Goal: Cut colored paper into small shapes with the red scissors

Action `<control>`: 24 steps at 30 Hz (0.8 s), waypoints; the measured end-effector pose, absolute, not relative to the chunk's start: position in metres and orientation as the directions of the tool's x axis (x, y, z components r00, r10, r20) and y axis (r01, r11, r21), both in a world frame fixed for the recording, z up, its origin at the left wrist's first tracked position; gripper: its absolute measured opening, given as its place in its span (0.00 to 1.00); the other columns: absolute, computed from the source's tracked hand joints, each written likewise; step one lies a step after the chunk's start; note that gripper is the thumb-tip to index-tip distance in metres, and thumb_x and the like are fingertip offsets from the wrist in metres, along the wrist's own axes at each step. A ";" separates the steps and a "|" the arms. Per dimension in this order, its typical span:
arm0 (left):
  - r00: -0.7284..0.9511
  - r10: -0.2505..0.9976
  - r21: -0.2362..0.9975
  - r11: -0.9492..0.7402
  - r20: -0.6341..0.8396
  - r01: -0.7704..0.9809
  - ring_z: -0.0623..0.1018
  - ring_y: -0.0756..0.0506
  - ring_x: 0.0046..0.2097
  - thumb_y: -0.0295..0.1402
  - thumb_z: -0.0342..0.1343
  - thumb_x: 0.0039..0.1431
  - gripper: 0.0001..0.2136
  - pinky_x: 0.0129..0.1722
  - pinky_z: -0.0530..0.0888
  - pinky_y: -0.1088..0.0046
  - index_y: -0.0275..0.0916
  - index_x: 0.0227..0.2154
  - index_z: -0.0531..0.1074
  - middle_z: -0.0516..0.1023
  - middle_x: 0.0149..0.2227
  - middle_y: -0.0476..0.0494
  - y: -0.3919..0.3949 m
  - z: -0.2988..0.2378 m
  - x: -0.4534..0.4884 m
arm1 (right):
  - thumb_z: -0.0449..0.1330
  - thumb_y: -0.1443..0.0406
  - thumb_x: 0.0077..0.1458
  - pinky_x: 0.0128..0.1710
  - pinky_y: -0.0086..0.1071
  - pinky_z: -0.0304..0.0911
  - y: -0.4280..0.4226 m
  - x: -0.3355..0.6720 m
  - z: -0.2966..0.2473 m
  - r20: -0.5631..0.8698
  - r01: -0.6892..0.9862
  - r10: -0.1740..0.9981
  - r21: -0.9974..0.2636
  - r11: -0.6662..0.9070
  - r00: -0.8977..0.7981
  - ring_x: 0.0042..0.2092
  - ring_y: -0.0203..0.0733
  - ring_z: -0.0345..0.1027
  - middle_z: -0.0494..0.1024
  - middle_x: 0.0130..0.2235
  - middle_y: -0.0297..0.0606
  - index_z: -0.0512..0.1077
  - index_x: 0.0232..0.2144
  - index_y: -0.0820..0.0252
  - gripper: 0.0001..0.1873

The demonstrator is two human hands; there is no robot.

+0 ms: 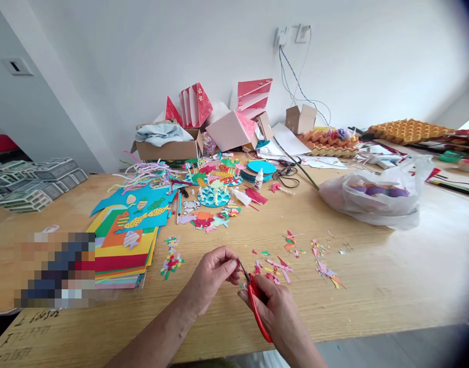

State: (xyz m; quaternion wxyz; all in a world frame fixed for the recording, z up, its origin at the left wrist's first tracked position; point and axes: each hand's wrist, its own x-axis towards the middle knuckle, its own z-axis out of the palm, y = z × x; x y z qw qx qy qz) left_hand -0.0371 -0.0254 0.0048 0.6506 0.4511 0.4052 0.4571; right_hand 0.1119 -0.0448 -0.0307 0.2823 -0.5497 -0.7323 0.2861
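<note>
My right hand (278, 306) grips a pair of scissors (258, 316) with red handles, its blades pointing up and left. The blade tips reach the fingertips of my left hand (216, 273), which are pinched together. Whatever sits in that pinch is too small or hidden to make out. Just beyond the scissors lie pink and red paper scraps (281, 267) on the wooden table. A small heap of coloured paper bits (172, 263) lies left of my left hand.
Coloured paper sheets (121, 260) with paper fish are stacked at left. Farther back are paper cutouts (207, 220), blue scalloped discs (214, 196), a glue bottle (259, 179) and pipe cleaners (150, 174). A plastic bag (376, 209) lies right; boxes (167, 151) line the wall.
</note>
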 end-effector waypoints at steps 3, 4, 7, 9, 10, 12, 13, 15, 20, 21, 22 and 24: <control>0.250 0.962 0.962 0.166 -0.110 -0.218 0.68 0.51 0.27 0.36 0.55 0.48 0.08 0.28 0.67 0.76 0.35 0.24 0.67 0.68 0.23 0.49 -0.025 0.004 -0.038 | 0.52 0.54 0.47 0.18 0.25 0.42 -0.045 0.113 -0.029 0.080 0.654 0.968 -0.724 0.220 -0.237 0.19 0.31 0.45 0.52 0.16 0.26 0.49 0.15 0.57 0.20; 0.250 0.962 0.963 0.162 -0.106 -0.213 0.68 0.51 0.27 0.36 0.55 0.48 0.08 0.28 0.67 0.76 0.35 0.24 0.67 0.68 0.23 0.49 -0.025 0.004 -0.038 | 0.52 0.54 0.47 0.18 0.25 0.42 -0.045 0.113 -0.028 0.074 0.654 0.969 -0.725 0.216 -0.238 0.18 0.31 0.45 0.52 0.15 0.26 0.49 0.15 0.57 0.20; 0.250 0.962 0.966 0.159 -0.105 -0.203 0.68 0.51 0.27 0.36 0.55 0.48 0.08 0.28 0.67 0.76 0.34 0.24 0.67 0.68 0.23 0.49 -0.024 0.003 -0.039 | 0.52 0.54 0.46 0.18 0.25 0.42 -0.045 0.113 -0.028 0.060 0.653 0.969 -0.728 0.207 -0.240 0.18 0.31 0.45 0.51 0.15 0.26 0.49 0.14 0.57 0.20; 0.251 0.962 0.968 0.158 -0.106 -0.197 0.68 0.51 0.27 0.36 0.54 0.48 0.08 0.28 0.67 0.76 0.34 0.24 0.66 0.68 0.23 0.49 -0.024 0.003 -0.040 | 0.52 0.54 0.46 0.18 0.25 0.42 -0.044 0.113 -0.028 0.054 0.658 0.966 -0.722 0.212 -0.252 0.18 0.31 0.45 0.51 0.15 0.26 0.49 0.14 0.57 0.20; 0.253 0.962 0.969 0.156 -0.104 -0.192 0.68 0.51 0.27 0.35 0.54 0.48 0.08 0.28 0.67 0.76 0.35 0.24 0.66 0.68 0.23 0.49 -0.024 0.003 -0.040 | 0.52 0.54 0.47 0.18 0.25 0.42 -0.043 0.114 -0.029 0.053 0.664 0.964 -0.716 0.218 -0.260 0.18 0.31 0.44 0.51 0.15 0.26 0.49 0.14 0.57 0.20; 0.250 0.962 0.974 0.151 -0.106 -0.170 0.67 0.52 0.26 0.35 0.54 0.48 0.08 0.27 0.66 0.76 0.35 0.24 0.66 0.68 0.23 0.49 -0.024 0.003 -0.042 | 0.52 0.54 0.47 0.18 0.25 0.42 -0.042 0.115 -0.029 0.045 0.675 0.961 -0.702 0.225 -0.274 0.18 0.31 0.44 0.51 0.16 0.25 0.49 0.14 0.57 0.20; 0.246 0.963 0.976 0.149 -0.108 -0.157 0.67 0.52 0.26 0.35 0.54 0.48 0.08 0.27 0.66 0.76 0.35 0.24 0.66 0.68 0.22 0.50 -0.023 0.003 -0.043 | 0.52 0.54 0.47 0.19 0.25 0.42 -0.042 0.116 -0.030 0.035 0.680 0.960 -0.700 0.221 -0.276 0.19 0.31 0.44 0.51 0.16 0.25 0.50 0.14 0.57 0.20; 0.226 0.967 0.981 0.147 -0.115 -0.130 0.66 0.52 0.25 0.34 0.54 0.48 0.07 0.27 0.65 0.77 0.34 0.23 0.67 0.67 0.21 0.50 -0.023 0.002 -0.045 | 0.52 0.55 0.47 0.19 0.26 0.43 -0.040 0.119 -0.029 0.006 0.682 0.962 -0.704 0.197 -0.271 0.19 0.31 0.46 0.52 0.16 0.26 0.53 0.15 0.57 0.18; 0.163 0.976 0.982 0.163 -0.147 -0.091 0.66 0.53 0.24 0.33 0.53 0.46 0.06 0.24 0.64 0.78 0.34 0.22 0.67 0.67 0.20 0.50 -0.021 0.001 -0.047 | 0.55 0.59 0.46 0.20 0.25 0.49 -0.033 0.119 -0.027 -0.023 0.545 0.974 -0.832 0.107 -0.226 0.21 0.32 0.51 0.59 0.18 0.27 0.60 0.19 0.59 0.12; 0.160 0.975 0.982 0.170 -0.156 -0.082 0.66 0.53 0.23 0.33 0.53 0.46 0.07 0.24 0.64 0.78 0.34 0.22 0.67 0.67 0.20 0.50 -0.021 0.000 -0.047 | 0.55 0.60 0.45 0.21 0.25 0.50 -0.031 0.117 -0.026 -0.020 0.475 0.979 -0.877 0.080 -0.201 0.22 0.33 0.53 0.60 0.18 0.27 0.60 0.20 0.59 0.10; 0.158 0.974 0.982 0.176 -0.163 -0.071 0.66 0.53 0.23 0.33 0.53 0.45 0.07 0.24 0.64 0.78 0.34 0.22 0.67 0.67 0.20 0.50 -0.021 -0.001 -0.047 | 0.56 0.62 0.44 0.22 0.25 0.52 -0.029 0.115 -0.024 -0.015 0.395 0.984 -0.917 0.056 -0.175 0.23 0.33 0.55 0.62 0.19 0.28 0.61 0.21 0.59 0.08; 0.162 0.971 0.982 0.183 -0.174 -0.041 0.66 0.53 0.23 0.34 0.53 0.45 0.07 0.23 0.64 0.78 0.33 0.22 0.67 0.68 0.21 0.50 -0.020 -0.003 -0.046 | 0.57 0.64 0.43 0.24 0.26 0.55 -0.025 0.107 -0.019 -0.001 0.246 0.991 -0.969 0.034 -0.137 0.24 0.34 0.58 0.65 0.22 0.29 0.62 0.23 0.59 0.06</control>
